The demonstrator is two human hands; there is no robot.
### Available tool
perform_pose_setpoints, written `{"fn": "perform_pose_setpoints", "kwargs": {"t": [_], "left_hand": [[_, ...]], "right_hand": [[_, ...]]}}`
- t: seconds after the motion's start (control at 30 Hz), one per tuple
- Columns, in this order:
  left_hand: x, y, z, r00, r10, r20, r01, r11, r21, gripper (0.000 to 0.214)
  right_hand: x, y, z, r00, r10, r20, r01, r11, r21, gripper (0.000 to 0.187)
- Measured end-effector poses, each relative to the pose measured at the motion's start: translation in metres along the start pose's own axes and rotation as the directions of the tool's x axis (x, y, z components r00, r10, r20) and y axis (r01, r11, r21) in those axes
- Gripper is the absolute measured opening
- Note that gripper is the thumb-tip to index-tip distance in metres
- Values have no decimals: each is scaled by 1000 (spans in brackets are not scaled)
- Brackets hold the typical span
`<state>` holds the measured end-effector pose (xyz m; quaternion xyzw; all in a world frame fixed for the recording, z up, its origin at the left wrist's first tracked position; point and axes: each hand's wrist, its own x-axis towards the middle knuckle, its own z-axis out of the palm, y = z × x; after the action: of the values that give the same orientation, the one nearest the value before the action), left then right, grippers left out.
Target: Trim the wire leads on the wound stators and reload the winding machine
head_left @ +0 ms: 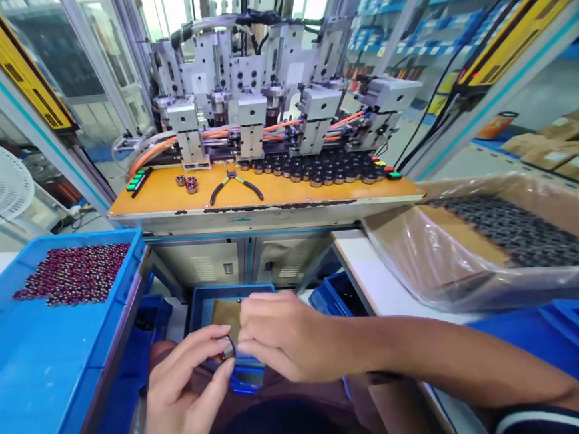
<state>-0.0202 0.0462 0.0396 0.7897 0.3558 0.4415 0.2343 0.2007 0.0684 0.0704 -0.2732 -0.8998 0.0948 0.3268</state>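
Between the thumb and fingertips of my left hand (183, 392) is a small motor stator (228, 348), a short metal cylinder with a dark rim and a bit of red at its lower edge. It is held tilted over my lap. Close beside it on the right, my right hand (283, 338) is closed with the fingers curled in. Whatever those fingers may grip is hidden by the hand itself. Beneath both hands stands a blue bin (200, 297) with brown cardboard (225, 313) in it.
Ahead, a machine (251, 106) rises behind an orange worktop (162, 199) bearing pliers (231, 181), a few stators (191, 184) and many black-topped parts (316, 169). A blue tray (40, 357) of red-wound stators (78, 274) is left; a plastic-lined box (423, 260) of dark parts is right.
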Motion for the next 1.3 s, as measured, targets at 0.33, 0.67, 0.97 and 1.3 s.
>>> {"fn": "perform_pose_setpoints", "kwargs": {"t": [0.33,0.67,0.97,1.3], "left_hand": [[1,-17,-2,967,96,-237,-94,995,21,28],[8,-11,-6,954,-76,-289,76,997,-13,15],[-3,-15,-18,906,-253,-339,210,965,-158,12],[-9,-21,-12,917,-262,-302,199,954,-223,22]], "right_hand": [[62,52,-9,853,477,-212,-460,879,128,16],[155,130,-27,478,855,-199,-871,433,-233,94],[89,149,-64,675,733,79,-664,651,-368,58],[-71,44,43,820,567,77,-571,818,67,56]]}}
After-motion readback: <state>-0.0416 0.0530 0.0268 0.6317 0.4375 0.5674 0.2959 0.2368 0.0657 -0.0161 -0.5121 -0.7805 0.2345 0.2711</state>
